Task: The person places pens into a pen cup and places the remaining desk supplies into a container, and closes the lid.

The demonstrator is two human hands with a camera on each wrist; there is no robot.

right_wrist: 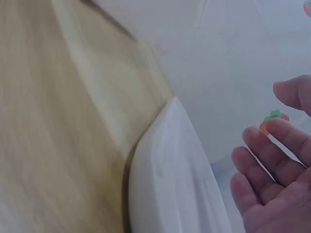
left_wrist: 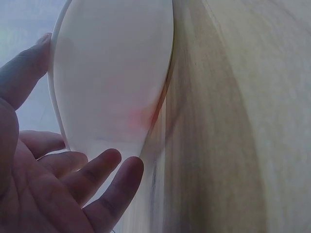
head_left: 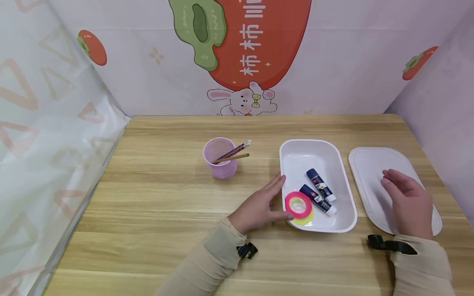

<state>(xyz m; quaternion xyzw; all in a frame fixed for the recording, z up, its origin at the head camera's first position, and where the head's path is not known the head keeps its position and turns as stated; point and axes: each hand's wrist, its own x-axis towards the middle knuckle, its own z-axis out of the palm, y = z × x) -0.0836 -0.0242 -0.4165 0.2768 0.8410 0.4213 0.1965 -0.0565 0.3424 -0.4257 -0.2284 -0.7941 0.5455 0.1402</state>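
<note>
A white plastic box (head_left: 348,193) stands right of the table's middle. Inside lie two dark blue glue sticks (head_left: 320,185) with white ends, a pink tape roll (head_left: 308,205) and a yellow one (head_left: 304,220) partly beneath it. My left hand (head_left: 257,209) touches the box's left side, thumb and fingers spread along its rim and wall. In the left wrist view, that wall (left_wrist: 112,73) fills the space beyond the fingers. Over a flat white lid (head_left: 370,172) hovers my right hand (head_left: 412,205), fingers loosely bent, holding nothing. The right wrist view shows the lid (right_wrist: 170,179) apart from the fingers.
Left of the box is a pink translucent cup (head_left: 225,169) with pencils (head_left: 237,149) and a thin brown stick (head_left: 238,156) leaning in it. The wooden table (head_left: 155,197) meets a printed backdrop (head_left: 129,74) behind and hanging sheets at both sides.
</note>
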